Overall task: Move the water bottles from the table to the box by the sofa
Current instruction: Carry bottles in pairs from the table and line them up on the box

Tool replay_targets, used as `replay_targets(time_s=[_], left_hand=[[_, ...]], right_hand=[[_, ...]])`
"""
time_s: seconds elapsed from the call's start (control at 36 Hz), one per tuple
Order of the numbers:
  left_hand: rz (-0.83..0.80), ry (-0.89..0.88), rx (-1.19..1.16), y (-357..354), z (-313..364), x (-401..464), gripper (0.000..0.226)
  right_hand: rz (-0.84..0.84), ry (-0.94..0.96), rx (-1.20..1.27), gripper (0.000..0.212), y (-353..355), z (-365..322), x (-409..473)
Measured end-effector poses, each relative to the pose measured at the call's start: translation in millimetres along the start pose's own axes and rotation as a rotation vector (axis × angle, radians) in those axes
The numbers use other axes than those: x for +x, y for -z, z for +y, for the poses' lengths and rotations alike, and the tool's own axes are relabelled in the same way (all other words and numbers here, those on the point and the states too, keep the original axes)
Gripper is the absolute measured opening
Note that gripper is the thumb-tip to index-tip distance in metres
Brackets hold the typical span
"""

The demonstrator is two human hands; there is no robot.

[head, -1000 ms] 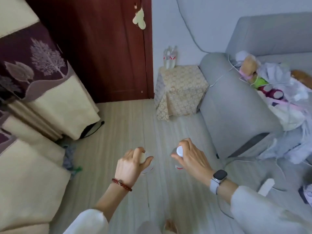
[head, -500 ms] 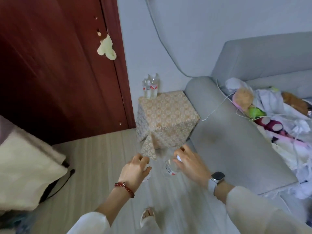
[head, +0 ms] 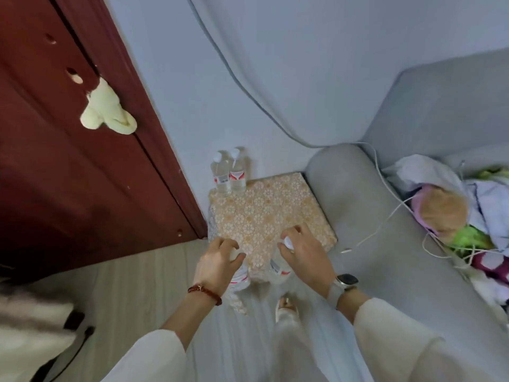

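Note:
My left hand (head: pixel 217 263) grips the top of a clear water bottle (head: pixel 239 277) with a red and white label. In my right hand (head: pixel 305 255) hangs a second water bottle (head: pixel 276 267), held by its white cap. Both bottles are at the near edge of the box (head: pixel 264 213), which is covered with a yellow floral cloth and stands beside the grey sofa (head: pixel 385 244). Two more water bottles (head: pixel 228 175) stand upright on the box's far left corner, against the wall.
A dark red door (head: pixel 68 161) is left of the box, with a pale cloth (head: pixel 107 111) hanging on it. Clothes and a plush toy (head: pixel 440 210) lie piled on the sofa seat. A white cable (head: pixel 380 224) trails over the sofa arm. My foot (head: pixel 286 301) is on the wooden floor.
I have walked up to the box, which now lies directly under my hands. Both hands still carry their bottles and have reached its near edge.

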State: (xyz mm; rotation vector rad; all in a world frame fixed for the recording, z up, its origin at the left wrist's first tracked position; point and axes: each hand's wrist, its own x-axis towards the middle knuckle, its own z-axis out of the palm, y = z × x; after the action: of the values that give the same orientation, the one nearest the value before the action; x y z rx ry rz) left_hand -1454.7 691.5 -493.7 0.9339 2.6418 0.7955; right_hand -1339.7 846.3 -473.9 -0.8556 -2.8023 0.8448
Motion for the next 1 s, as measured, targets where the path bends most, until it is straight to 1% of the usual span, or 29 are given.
replay_targets(time_s=[0.14,0.25,0.36,0.47,0.58,0.75,0.83,0.94,1.0], left_hand=[[0.021,0.082,-0.061,-48,10,78,0.020],[0.037,0.111,-0.070,-80,15,145,0.022],[0.047,0.089,-0.076,-104,18,195,0.024],[0.042,0.071,-0.069,-121,13,233,0.025],[0.020,0.060,-0.066,-132,7,254,0.026],[0.059,0.043,-0.082,-139,7,277,0.026],[0.075,0.028,-0.050,-142,6,274,0.034],[0.082,0.072,-0.125,-148,-4,270,0.059],[0.076,0.097,-0.179,-150,-7,270,0.065]], right_hand=[[-0.064,0.027,-0.013,0.024,-10,43,85],[-0.041,0.012,0.008,0.025,-21,71,154],[-0.014,-0.010,0.010,0.027,-32,89,203],[-0.009,0.000,0.021,0.026,-42,102,236],[-0.022,-0.009,0.093,0.027,-51,113,256],[0.016,0.008,0.175,0.029,-59,116,277],[0.035,0.003,0.143,0.039,-61,124,275],[-0.028,-0.035,0.250,0.061,-66,137,266],[-0.058,-0.074,0.333,0.069,-71,140,263]])
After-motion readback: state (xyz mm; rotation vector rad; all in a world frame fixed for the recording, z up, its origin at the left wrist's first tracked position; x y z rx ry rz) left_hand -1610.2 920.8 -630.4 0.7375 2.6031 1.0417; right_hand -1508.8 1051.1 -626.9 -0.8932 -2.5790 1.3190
